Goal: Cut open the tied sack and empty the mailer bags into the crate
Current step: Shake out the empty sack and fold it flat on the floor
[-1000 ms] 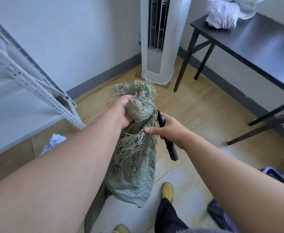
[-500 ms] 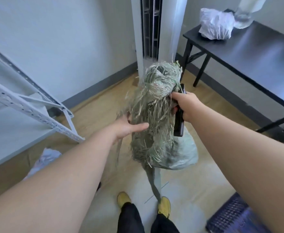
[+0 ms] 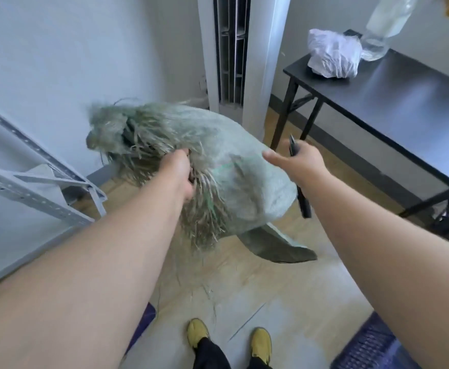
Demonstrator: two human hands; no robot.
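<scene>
Wood floor, yellow shoes below. My left hand (image 3: 182, 173) clenches the frayed end of the woven sack (image 3: 234, 169), held aloft, long axis lying left-right; my right hand (image 3: 301, 162), gripping the black knife (image 3: 303, 201), touches its right flank.

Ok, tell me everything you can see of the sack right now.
The sack is pale green woven cloth, bulging and held off the floor, lying roughly sideways. Its frayed, stringy mouth end points left toward the shelf. The left hand grips the frayed part; the right hand, holding a dark knife, touches its top. A loose flap hangs below.
</scene>
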